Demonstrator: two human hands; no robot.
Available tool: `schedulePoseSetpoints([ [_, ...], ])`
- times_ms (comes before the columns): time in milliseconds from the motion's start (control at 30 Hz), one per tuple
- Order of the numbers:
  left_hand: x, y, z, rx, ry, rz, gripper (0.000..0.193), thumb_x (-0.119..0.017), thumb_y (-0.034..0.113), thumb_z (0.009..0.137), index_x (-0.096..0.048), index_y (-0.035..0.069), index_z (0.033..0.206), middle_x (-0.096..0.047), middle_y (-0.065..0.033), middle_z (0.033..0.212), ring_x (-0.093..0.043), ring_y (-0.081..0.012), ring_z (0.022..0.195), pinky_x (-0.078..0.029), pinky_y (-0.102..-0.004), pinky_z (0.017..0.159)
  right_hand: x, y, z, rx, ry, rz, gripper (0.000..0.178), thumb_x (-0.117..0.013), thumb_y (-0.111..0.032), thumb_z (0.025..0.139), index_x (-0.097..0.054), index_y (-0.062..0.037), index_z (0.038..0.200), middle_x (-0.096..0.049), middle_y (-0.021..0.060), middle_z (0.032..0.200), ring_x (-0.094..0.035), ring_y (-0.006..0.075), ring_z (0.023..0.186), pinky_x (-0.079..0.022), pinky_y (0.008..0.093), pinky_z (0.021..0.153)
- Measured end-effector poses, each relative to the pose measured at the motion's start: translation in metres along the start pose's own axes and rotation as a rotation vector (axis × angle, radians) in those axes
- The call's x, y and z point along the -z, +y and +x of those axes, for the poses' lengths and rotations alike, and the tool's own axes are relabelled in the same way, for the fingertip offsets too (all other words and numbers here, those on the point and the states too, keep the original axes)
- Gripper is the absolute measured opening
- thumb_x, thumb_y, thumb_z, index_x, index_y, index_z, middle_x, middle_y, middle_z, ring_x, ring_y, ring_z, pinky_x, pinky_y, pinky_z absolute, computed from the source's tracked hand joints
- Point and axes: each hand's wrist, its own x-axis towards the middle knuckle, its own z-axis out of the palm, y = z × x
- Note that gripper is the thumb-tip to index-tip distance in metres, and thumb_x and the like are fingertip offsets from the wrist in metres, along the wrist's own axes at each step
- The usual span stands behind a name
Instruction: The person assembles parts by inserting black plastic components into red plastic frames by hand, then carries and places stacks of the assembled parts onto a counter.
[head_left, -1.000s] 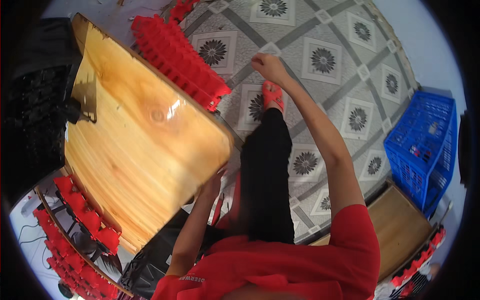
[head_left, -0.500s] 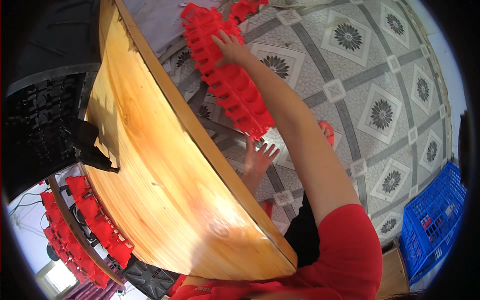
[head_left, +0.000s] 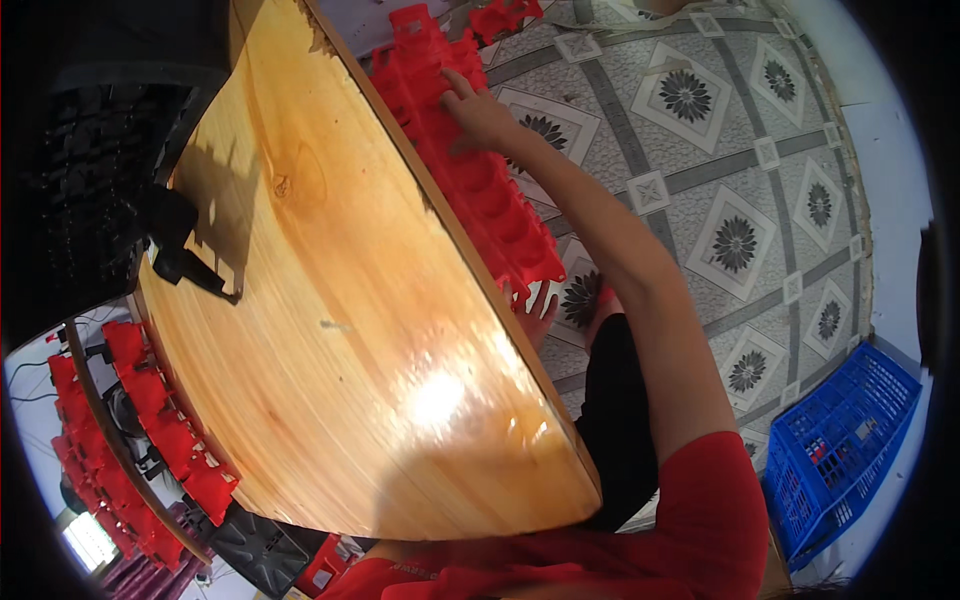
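A long red plastic tray with round hollows (head_left: 490, 200) lies along the right edge of the glossy pale-wood tabletop (head_left: 330, 400), over the grey floral-patterned floor (head_left: 735, 200). The right hand (head_left: 483, 120) is at its upper part, fingers spread open — the left hand (head_left: 538, 318) is at its lower end, partly hidden; whether those fingers grip, I cannot tell.

Small pale lettering (head_left: 414, 572) on the front of the person's red shirt (head_left: 708, 505), partly blurred
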Motion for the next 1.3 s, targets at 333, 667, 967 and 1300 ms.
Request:
schedulePoseSetpoints([
  [333,-0.060,-0.116,-0.099,0.309,-0.516,0.103,0.026,-0.061,0.029,0.096,-0.056,0.014,0.116,-0.062,-0.0029,0.113,-0.055,-0.0307,0.120,-0.045,-0.0485,0.095,0.266,-0.010,-0.170,0.189,0.565,-0.489,0.069,-0.088,-0.024,0.063,-0.053,-0.0078,0.120,-0.034,0.0203,0.149,-0.045,0.0418,0.128,-0.043,0.0474,0.103],
  [667,-0.086,-0.041,-0.406,0.230,-0.922,0.584,0.105,-0.067,0.013,0.087,0.014,0.027,0.153,-0.023,-0.0033,0.154,-0.042,-0.0188,0.131,-0.040,-0.0394,0.099,0.495,-0.201,-0.398,-0.236,0.781,-0.463,0.063,-0.080,-0.022,0.081,-0.050,-0.0022,0.133,-0.045,0.0133,0.139,-0.052,0.0241,0.117,-0.047,0.0350,0.096],
  [967,0.059,0.165,-0.466,-1.136,-0.343,0.768,0.094,-0.062,0.007,0.094,0.010,0.006,0.154,-0.020,-0.0187,0.154,-0.029,-0.0247,0.139,-0.026,-0.0362,0.114,0.253,-0.356,-0.342,-0.268,0.738,0.223,0.060,-0.085,-0.018,0.071,-0.053,-0.0025,0.119,-0.040,0.0172,0.139,-0.048,0.0293,0.120,-0.049,0.0357,0.092],
  [1300,-0.028,0.296,-0.399,-1.180,-0.474,0.982,0.076,-0.071,0.025,0.089,-0.031,0.001,0.149,-0.046,-0.0286,0.141,-0.049,-0.0252,0.130,-0.040,-0.0368,0.105,0.197,-0.337,-0.268,-0.417,0.621,0.025,0.070,-0.083,-0.041,0.071,-0.056,0.0030,0.119,-0.045,0.0297,0.131,-0.055,0.0414,0.106,-0.048,0.0448,0.091],
])
